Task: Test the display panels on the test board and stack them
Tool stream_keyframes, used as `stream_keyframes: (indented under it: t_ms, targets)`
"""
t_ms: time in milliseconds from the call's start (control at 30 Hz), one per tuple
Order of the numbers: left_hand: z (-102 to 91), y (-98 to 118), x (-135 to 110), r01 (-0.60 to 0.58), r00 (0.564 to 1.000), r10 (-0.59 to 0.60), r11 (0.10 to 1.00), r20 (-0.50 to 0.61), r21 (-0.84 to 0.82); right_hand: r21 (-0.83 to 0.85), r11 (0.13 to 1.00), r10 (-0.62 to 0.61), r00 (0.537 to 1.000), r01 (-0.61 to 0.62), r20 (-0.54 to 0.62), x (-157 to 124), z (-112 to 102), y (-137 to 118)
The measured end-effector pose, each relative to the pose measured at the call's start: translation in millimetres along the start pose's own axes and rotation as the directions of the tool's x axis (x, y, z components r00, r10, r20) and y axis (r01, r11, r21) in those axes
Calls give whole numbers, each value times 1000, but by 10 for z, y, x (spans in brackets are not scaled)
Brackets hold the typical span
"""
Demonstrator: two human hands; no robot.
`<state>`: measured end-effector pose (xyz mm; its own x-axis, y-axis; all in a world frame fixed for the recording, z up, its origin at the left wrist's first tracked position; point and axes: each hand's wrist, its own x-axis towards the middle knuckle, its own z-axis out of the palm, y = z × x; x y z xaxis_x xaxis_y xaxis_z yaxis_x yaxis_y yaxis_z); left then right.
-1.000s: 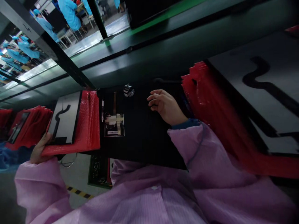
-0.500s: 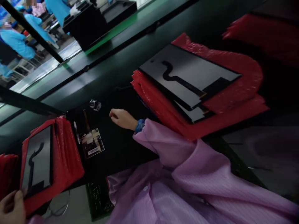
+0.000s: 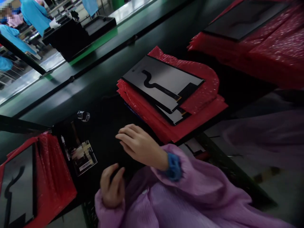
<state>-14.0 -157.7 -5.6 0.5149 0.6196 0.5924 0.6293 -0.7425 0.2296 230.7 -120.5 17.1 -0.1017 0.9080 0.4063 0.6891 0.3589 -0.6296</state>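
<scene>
My left hand (image 3: pixel 112 186) hovers over the near edge of the black work surface, its bent fingers apart with nothing between them. My right hand (image 3: pixel 142 145), a blue band at its wrist, is open above the dark middle of the surface, holding nothing. Left of both hands lies a small circuit assembly (image 3: pixel 84 158) with tan tape and a white label. Beyond my right hand, a flat display panel (image 3: pixel 166 82) with a curved black flex cable rests on a stack of red bubble bags (image 3: pixel 152 117). A second panel shows partly beneath it.
Another display panel (image 3: pixel 20 186) lies on red bags (image 3: pixel 54 177) at the left. At the upper right, a further panel (image 3: pixel 244 19) tops a red stack (image 3: pixel 273 60). A shiny metal piece (image 3: pixel 83 116) sits near the back ledge. Black trays (image 3: pixel 66 38) stand beyond it; people in blue work farther off.
My left hand has left the panel at the left and come in front of my body. My right hand has drawn back nearer me, its fingers opening. The view has shifted right.
</scene>
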Motion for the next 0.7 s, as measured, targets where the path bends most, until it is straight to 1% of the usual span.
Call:
stream_keyframes:
  t_ms: [67, 100, 133, 167, 233, 300, 367, 400, 467, 533, 567, 600, 633, 700]
  targets:
    - [356, 184, 146, -129, 987, 139, 984, 76, -126, -96, 995, -51, 984, 35, -172, -222, -261, -50]
    - [482, 279, 220, -165, 975, 189, 967, 115, -195, -124, 992, -56, 967, 26, -249, -318, -400, -61]
    - [578, 370, 286, -175, 962, 220, 951, 161, -255, -148, 989, -53, 950, 7, -309, -401, -538, -53]
    - [651, 452, 341, -190, 945, 259, 932, 201, -309, -173, 984, -27, 936, -36, -351, -472, -669, -21]
    - [751, 574, 407, -206, 903, 323, 903, 282, -377, -238, 958, 51, 913, -159, -404, -587, -901, 126]
    - [812, 639, 425, -211, 872, 362, 885, 330, -415, -324, 901, 122, 886, -288, -448, -685, -1090, 363]
    - [845, 656, 424, -154, 869, 334, 884, 365, -441, -403, 831, 161, 859, -384, -485, -775, -1247, 610]
    - [850, 652, 426, -113, 874, 306, 883, 377, -455, -433, 804, 180, 860, -408, -477, -811, -1312, 701]
    - [846, 629, 443, -35, 877, 260, 873, 403, -486, -448, 780, 224, 863, -437, -452, -849, -1397, 759]
    - [836, 595, 470, 24, 874, 235, 853, 425, -521, -417, 803, 226, 866, -425, -446, -808, -1379, 624]
    - [838, 578, 478, 49, 870, 228, 842, 436, -538, -386, 831, 211, 869, -400, -447, -751, -1316, 496]
    - [848, 560, 477, 74, 865, 221, 831, 450, -551, -355, 870, 160, 878, -341, -451, -669, -1212, 346]
    - [868, 544, 463, 94, 862, 215, 822, 459, -562, -308, 916, 109, 900, -256, -421, -561, -1067, 187]
    - [935, 518, 394, 120, 858, 191, 827, 476, -549, -142, 988, 12, 960, -53, -281, -276, -666, -88]
